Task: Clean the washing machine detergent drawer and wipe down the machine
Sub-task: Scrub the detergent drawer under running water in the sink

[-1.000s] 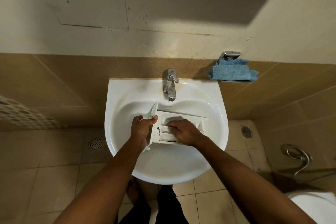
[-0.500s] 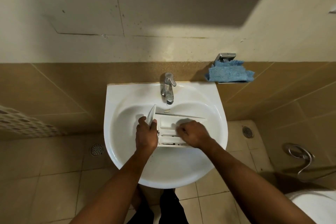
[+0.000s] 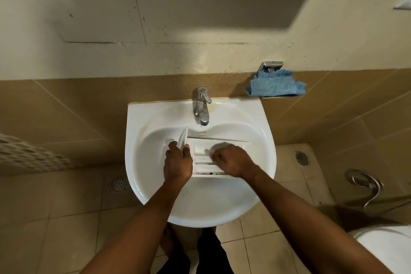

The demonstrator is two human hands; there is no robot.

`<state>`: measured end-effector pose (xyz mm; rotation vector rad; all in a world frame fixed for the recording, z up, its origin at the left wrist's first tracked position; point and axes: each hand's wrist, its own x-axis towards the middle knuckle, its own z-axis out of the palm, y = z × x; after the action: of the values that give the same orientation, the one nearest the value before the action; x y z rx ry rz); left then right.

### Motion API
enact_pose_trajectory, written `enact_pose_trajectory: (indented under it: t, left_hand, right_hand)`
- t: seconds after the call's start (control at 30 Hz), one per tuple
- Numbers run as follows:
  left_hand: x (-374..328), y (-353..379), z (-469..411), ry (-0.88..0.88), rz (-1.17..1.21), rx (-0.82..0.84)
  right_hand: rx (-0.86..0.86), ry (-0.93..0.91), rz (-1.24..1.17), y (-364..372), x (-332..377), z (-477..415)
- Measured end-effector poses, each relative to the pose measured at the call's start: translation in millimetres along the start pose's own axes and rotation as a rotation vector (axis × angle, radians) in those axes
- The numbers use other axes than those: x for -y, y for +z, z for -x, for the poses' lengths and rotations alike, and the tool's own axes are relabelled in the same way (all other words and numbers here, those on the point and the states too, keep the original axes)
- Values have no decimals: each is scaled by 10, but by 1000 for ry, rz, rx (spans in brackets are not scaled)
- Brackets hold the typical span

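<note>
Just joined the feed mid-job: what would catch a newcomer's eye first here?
The white detergent drawer lies in the sink below the tap; the left hand grips its front panel, the right hand reaches into its compartments. Dark grime lines its near edge. A blue cloth sits on the wall holder right of the tap.

White sink (image 3: 133,140) on tan-tiled wall, chrome faucet (image 3: 202,107) at its back rim. Round floor drain (image 3: 119,183) to its left, second drain (image 3: 302,157) to its right. Chrome hose (image 3: 367,187) looped beyond, white toilet (image 3: 389,249) below it. Perforated basket (image 3: 22,153) far left.
</note>
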<state>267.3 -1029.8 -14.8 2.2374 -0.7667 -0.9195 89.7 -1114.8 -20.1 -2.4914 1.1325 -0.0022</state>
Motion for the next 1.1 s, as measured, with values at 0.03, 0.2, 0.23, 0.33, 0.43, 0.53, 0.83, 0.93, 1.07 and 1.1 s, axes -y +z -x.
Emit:
enact_pose_trajectory:
  t: [0.03,0.2,0.23,0.33,0.43,0.53,0.83,0.93,1.07,1.1]
  left_hand:
    - [1,0,-5,-3,6,4]
    - [9,-4,-12,1,9,17]
    - [13,-2,-12,-2,0,15]
    - [15,2,-16,-4,-12,17]
    - [10,4,-24,-4,0,18]
    - [22,7,-31,-12,8,17]
    - [41,10,-28,-16,34,2]
    - [35,14,-26,-10,38,-8]
    - [17,7,-25,-8,47,-11]
    - [17,4,-23,-9,49,-8]
  right_hand:
    - [16,41,26,-61,-91,-8]
    - [72,237,-96,-239,-111,-244]
    - [6,277,-249,-259,-29,-324]
    - [-134,507,-1027,-329,219,-617]
    - [-20,671,-1596,-426,345,-864]
    - [85,695,-1886,-417,370,-983]
    - [76,708,-2148,-292,340,-1077]
    - [104,657,-2190,-315,359,-1146]
    - [139,613,-2129,-325,415,-1148]
    - [138,616,-2069,-320,417,-1111]
